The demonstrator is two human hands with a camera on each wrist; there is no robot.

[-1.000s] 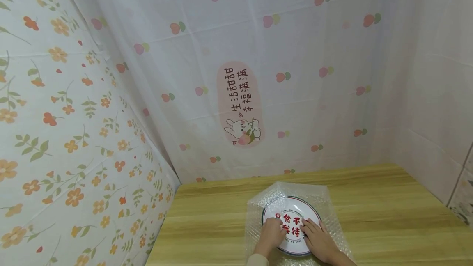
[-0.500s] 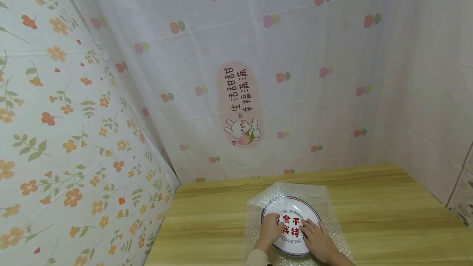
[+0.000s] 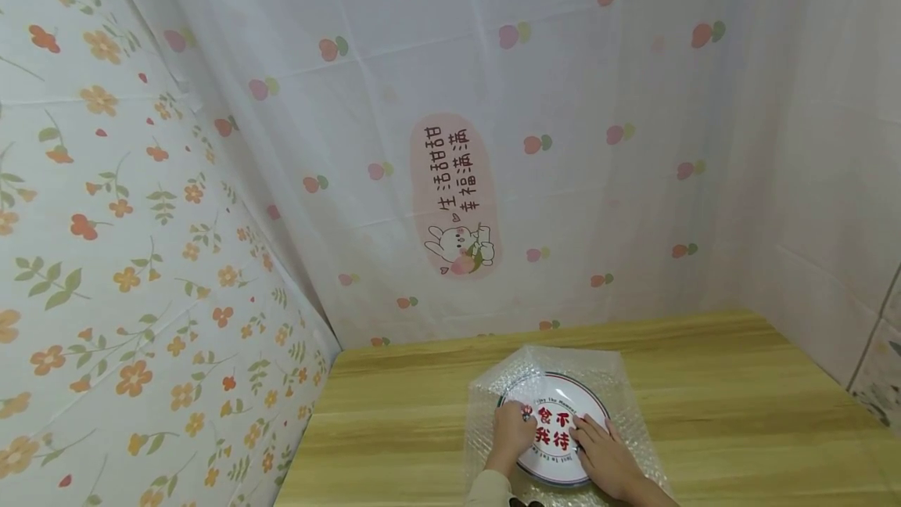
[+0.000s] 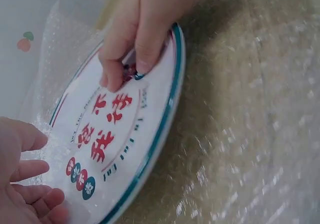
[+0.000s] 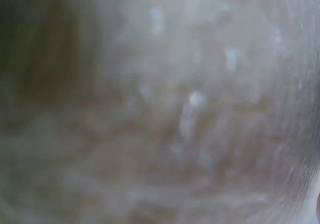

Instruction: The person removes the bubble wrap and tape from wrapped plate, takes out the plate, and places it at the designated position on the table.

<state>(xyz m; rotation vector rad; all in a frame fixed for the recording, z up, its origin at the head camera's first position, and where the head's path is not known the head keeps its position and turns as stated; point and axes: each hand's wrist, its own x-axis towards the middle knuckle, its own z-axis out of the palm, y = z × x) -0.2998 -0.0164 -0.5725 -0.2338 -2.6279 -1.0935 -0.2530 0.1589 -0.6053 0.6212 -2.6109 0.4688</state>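
Note:
A round white plate (image 3: 556, 460) with a teal and red rim and red characters lies face up on a bubble wrap sheet (image 3: 486, 397). A fold of the wrap overlaps the plate's upper left part. My left hand (image 3: 512, 435) is over the plate's left edge; the left wrist view shows its thumb and fingers (image 4: 31, 170) spread apart beside the wrap. On the plate's right side rests my right hand (image 3: 607, 456), its fingertips on the printed face. The right wrist view holds only a blurred close-up of bubble wrap (image 5: 190, 109).
The wood-grain table (image 3: 739, 405) runs back to a white curtain (image 3: 598, 202) with fruit prints. A flower-patterned cloth (image 3: 162, 272) hangs along the left side, and a pale cloth (image 3: 831, 202) on the right.
My left hand has shifted slightly left over the plate, uncovering more of the print. The right hand stays in place. The head view has turned a little.

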